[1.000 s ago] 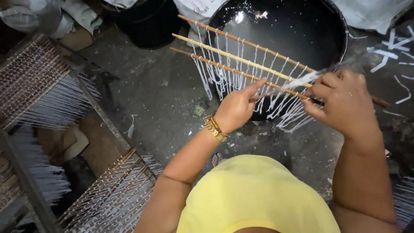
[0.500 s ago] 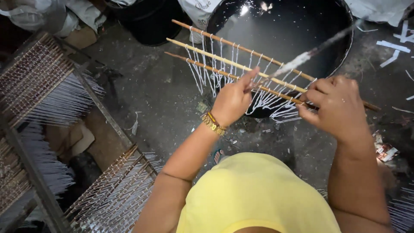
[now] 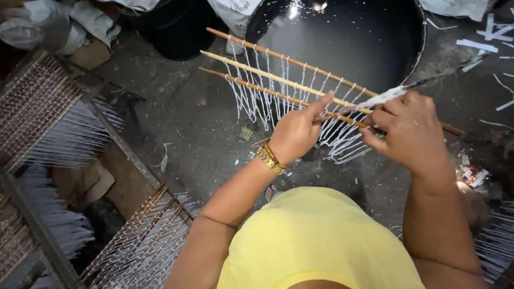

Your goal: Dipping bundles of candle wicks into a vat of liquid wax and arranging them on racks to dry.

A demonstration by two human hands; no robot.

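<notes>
Since a moment ago my right hand point(image 3: 412, 128) dropped its coated stick point(image 3: 393, 93) toward the rods point(image 3: 278, 80), fingers clamped; left hand point(image 3: 297, 131) pinches them over the pan's point(image 3: 423, 37) near rim. Keep strings apart.

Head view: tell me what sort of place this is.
Probably a small candle-dipping workshop. The hands hold wooden sticks hung with thin white strands over a big black vat, and racks of similar white strands stand on the grimy floor.

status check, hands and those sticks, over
Left hand pinching the wooden sticks. Right hand gripping sticks plus a white-coated tool. White strings dangling over black basin. Nothing blocking.
</notes>
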